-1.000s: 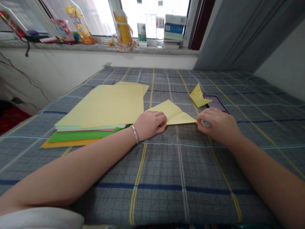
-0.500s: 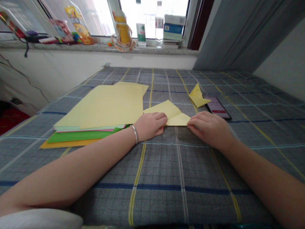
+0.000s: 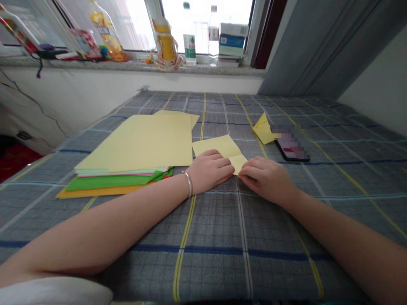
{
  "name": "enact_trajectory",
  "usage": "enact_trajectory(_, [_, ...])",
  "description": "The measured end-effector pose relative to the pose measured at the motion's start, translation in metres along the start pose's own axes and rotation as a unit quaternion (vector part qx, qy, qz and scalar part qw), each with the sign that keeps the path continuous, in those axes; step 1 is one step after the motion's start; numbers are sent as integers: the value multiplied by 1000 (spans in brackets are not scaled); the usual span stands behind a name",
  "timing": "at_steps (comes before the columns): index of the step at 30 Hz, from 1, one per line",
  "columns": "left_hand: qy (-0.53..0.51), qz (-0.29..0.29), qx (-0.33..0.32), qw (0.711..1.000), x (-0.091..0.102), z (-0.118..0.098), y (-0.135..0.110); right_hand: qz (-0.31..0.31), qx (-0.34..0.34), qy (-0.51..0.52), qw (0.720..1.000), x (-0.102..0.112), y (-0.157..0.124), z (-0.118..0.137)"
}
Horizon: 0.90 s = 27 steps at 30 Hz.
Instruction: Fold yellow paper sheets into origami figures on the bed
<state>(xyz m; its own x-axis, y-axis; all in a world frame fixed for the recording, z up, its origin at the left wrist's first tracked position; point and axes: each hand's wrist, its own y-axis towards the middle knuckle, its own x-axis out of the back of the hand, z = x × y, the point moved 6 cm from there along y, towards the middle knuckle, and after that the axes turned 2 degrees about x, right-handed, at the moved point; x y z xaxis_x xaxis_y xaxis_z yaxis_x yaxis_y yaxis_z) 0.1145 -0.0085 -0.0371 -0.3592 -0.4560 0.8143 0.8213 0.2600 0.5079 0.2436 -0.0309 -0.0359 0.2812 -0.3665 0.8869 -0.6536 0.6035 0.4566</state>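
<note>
A folded sheet of pale yellow paper [image 3: 217, 147] lies on the plaid cover, with its near edge between my hands. My left hand [image 3: 210, 170], wearing a silver bangle [image 3: 188, 184], rests on the sheet's lower left part, fingers curled over the edge. My right hand [image 3: 265, 180] pinches the small lower right flap [image 3: 239, 163] with its fingertips. The two hands nearly meet there, and part of the paper is hidden under them. A smaller folded yellow paper piece [image 3: 262, 130] lies farther off, beyond my right hand.
A stack of coloured paper sheets [image 3: 136, 142], pale yellow on top with green and orange below, lies left of my left hand. A phone [image 3: 292, 146] lies beyond my right hand. Bottles and boxes stand on the windowsill [image 3: 133, 67] behind the plaid-covered surface [image 3: 216, 271].
My hands have moved toward each other and closed in on the sheet. Its right point is now folded in or covered, so the paper looks narrower. The phone shows more fully.
</note>
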Motion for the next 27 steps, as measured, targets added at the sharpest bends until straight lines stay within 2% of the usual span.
enact_trajectory(12, [11, -21, 17, 1000, 5, 7, -3, -38, -35, 49, 997, 11, -8, -15])
enact_trajectory(18, [12, -5, 38, 999, 2, 16, -5, -60, -52, 39, 996, 17, -13, -28])
enact_trajectory(24, [18, 12, 47, 999, 1, 21, -8, -60, -13, 67, 996, 22, -16, -40])
enact_trajectory(27, [26, 15, 52, 998, 3, 24, -9, -73, -17, 74, 994, 26, -17, -46])
